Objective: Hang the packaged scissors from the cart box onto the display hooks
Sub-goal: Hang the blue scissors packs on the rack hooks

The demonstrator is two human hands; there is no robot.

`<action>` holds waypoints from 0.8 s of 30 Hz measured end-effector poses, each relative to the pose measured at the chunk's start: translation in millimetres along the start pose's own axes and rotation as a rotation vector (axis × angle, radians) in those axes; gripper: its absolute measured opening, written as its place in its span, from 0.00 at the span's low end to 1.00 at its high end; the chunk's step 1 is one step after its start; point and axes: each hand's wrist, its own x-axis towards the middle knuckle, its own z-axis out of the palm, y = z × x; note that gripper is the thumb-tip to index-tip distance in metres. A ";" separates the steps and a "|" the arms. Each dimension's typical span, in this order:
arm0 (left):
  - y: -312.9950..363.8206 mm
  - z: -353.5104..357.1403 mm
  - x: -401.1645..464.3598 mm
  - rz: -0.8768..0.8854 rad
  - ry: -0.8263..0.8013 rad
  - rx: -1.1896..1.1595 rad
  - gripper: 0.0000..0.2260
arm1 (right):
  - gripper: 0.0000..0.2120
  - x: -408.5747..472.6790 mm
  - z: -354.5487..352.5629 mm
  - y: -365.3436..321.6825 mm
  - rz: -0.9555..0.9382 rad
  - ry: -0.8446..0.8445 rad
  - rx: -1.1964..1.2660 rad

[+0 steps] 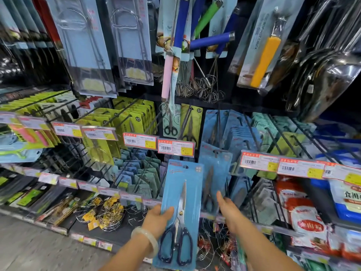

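Blue scissors packs already fill the hooks [247,132] behind; 1 pack on the hook [214,173] in front, right hand [227,209] touching its lower edge, fingers mostly hidden, can't tell grip. Left hand [159,217] pinches the next scissors pack [180,210] by its left edge, upright, below the price tags [175,147], not yet hung. Cart box not in view.

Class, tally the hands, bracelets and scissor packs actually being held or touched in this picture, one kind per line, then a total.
Bare hands: 2 (left hand, right hand)
Pale jade-like bangle bracelet: 1
Blue-card packaged scissors: 2 (held pack, hanging pack)
Total: 5
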 end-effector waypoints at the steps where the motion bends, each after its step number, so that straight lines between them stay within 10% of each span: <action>1: -1.4 1.8 -0.6 -0.001 -0.004 0.002 0.12 | 0.36 -5.4 0.6 -6.0 0.033 0.021 -0.085; 8: 5.9 26.0 -8.5 -0.024 -0.005 -0.046 0.04 | 0.25 -40.2 7.4 -7.8 -0.042 -0.290 0.135; 12: 0.6 42.7 1.0 -0.029 -0.010 -0.088 0.11 | 0.10 -57.5 12.7 2.0 -0.293 -0.152 0.017; 24: 29.8 75.9 23.9 0.100 -0.001 -0.024 0.08 | 0.11 -55.5 -12.7 -16.3 -0.456 0.077 -0.027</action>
